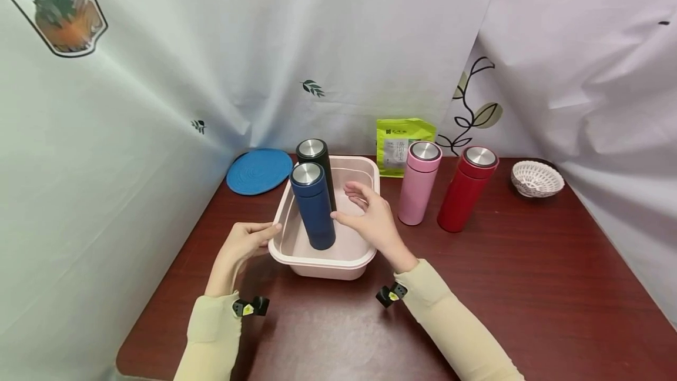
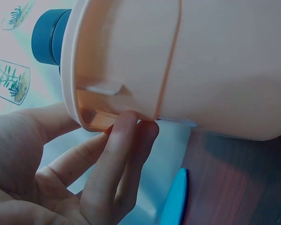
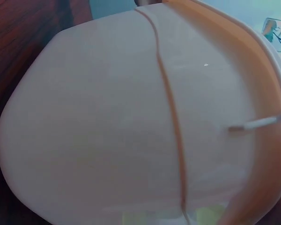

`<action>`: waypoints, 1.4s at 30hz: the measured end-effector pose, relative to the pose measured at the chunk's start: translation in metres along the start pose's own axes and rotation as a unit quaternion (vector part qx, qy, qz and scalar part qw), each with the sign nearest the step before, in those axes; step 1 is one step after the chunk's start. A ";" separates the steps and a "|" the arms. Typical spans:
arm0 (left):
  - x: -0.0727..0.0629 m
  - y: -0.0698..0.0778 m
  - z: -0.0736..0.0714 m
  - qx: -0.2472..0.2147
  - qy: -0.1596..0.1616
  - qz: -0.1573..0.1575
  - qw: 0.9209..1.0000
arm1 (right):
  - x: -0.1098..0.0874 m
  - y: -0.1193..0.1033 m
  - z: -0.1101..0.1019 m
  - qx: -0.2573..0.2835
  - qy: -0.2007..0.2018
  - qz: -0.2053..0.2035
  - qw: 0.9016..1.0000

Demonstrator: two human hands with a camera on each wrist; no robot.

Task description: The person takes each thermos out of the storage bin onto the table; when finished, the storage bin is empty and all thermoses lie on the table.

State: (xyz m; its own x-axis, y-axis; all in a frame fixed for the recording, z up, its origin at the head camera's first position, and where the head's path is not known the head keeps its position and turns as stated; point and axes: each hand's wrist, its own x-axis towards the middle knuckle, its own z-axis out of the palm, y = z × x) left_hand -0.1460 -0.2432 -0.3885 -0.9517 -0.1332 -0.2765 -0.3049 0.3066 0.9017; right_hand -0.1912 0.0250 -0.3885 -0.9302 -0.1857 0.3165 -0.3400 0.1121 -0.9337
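In the head view a pale pink plastic basin [image 1: 322, 263] sits on the table. My left hand [image 1: 247, 241] pinches its left rim, the thumb over the edge; the left wrist view shows the fingers [image 2: 124, 136] against the outer wall. Inside the basin a dark blue thermos bottle [image 1: 315, 213] stands with a slight lean, and a black thermos bottle [image 1: 332, 178] is partly hidden behind it. My right hand [image 1: 374, 219] hovers over the basin's right side with thumb and fingers spread apart, holding nothing. Its thumb tip is close beside the blue bottle. The right wrist view shows mostly the basin's outer wall [image 3: 98, 122].
Right of the basin stand a pink thermos bottle [image 1: 418, 190] and a red thermos bottle [image 1: 465, 196], with a green tea packet [image 1: 394, 151] behind. A white woven basket [image 1: 537, 180] lies far right. A blue round mat [image 1: 259, 172] leans at the back left, near the curtain [image 1: 338, 46].
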 end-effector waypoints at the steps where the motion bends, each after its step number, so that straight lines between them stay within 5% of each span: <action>1: 0.000 0.000 0.000 0.001 0.000 0.000 1.000 | 0.000 0.000 0.001 -0.003 -0.001 -0.002 1.000; 24: 0.000 0.002 0.002 0.005 0.007 0.000 1.000 | 0.007 -0.008 0.020 -0.104 -0.058 0.007 0.993; 42: -0.002 0.001 0.002 -0.001 0.011 0.004 1.000 | 0.013 -0.014 0.038 -0.160 -0.057 0.023 0.985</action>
State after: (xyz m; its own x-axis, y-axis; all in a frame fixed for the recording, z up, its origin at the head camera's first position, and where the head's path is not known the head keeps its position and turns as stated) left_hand -0.1448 -0.2406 -0.3883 -0.9530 -0.1517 -0.2623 -0.2976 0.3056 0.9045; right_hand -0.1932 -0.0162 -0.3782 -0.9303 -0.2791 0.2379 -0.3412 0.4208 -0.8406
